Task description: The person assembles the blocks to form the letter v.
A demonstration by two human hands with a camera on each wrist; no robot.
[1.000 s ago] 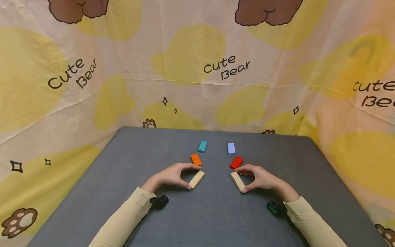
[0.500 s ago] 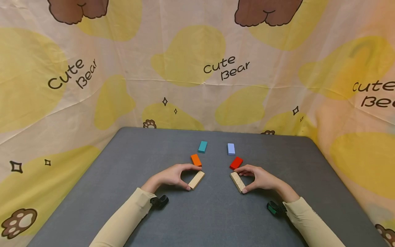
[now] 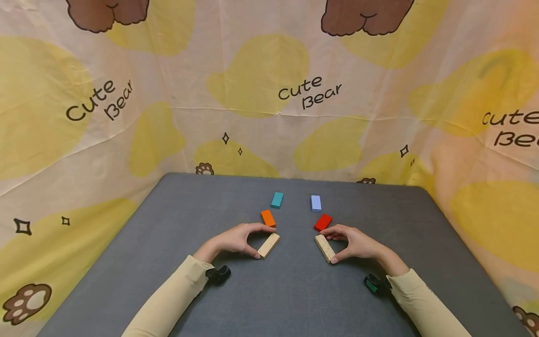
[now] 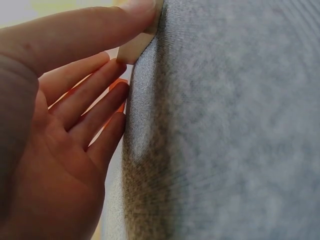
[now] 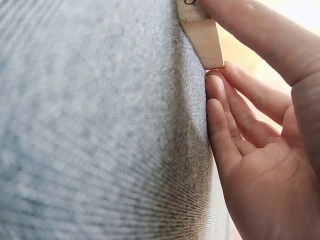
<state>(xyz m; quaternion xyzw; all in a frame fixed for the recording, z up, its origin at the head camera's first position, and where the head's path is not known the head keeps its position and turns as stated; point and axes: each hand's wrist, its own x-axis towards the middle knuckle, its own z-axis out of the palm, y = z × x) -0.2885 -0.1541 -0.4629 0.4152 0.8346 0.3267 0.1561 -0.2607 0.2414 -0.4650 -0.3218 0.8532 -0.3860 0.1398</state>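
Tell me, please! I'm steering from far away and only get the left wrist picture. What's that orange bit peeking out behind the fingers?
Observer: The head view shows its whole top: it's an orange rectangular block lying on the grey table.
Child: Cool! And what's the other hand doing?
Observer: The right hand holds a pale wooden rectangular block, thumb at the near end and fingers by the far end.
Child: Are there any more colours I can't see?
Observer: Yes, three more: a teal rectangular block, a light blue rectangular block and a red rectangular block.
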